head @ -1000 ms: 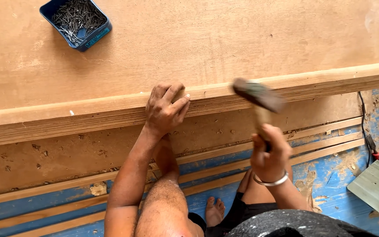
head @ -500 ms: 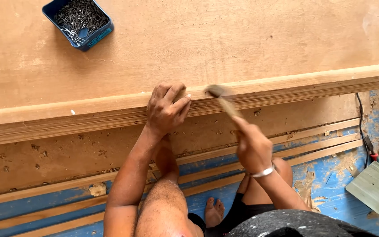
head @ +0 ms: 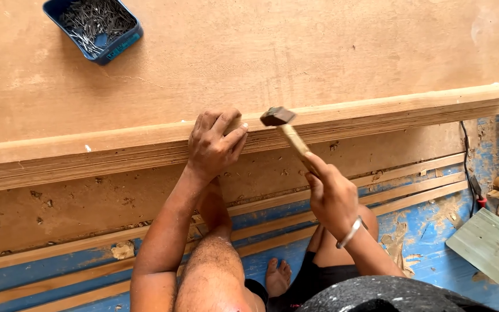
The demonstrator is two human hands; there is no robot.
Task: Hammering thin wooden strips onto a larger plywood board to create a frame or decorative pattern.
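Observation:
My right hand [head: 331, 195] grips the wooden handle of a hammer [head: 287, 132]; its dark metal head sits just above a pale wooden trim strip [head: 388, 104] along the edge of a large plywood panel [head: 290, 52]. My left hand [head: 215, 144] rests on the same strip just left of the hammer head, with fingers pinched together at the edge. Any nail between those fingers is too small to make out. A metal bangle circles my right wrist.
A blue tray [head: 96, 26] full of nails sits on the panel at the top left. Blue painted boards [head: 423, 231] with worn patches lie below. A grey-green board [head: 492, 248] lies at the right, beside a black cable [head: 469, 167]. My bare foot [head: 275, 277] shows below.
The hammer has swung down from a raised, blurred position at the right onto the trim strip beside my left hand. My left hand has stayed in place.

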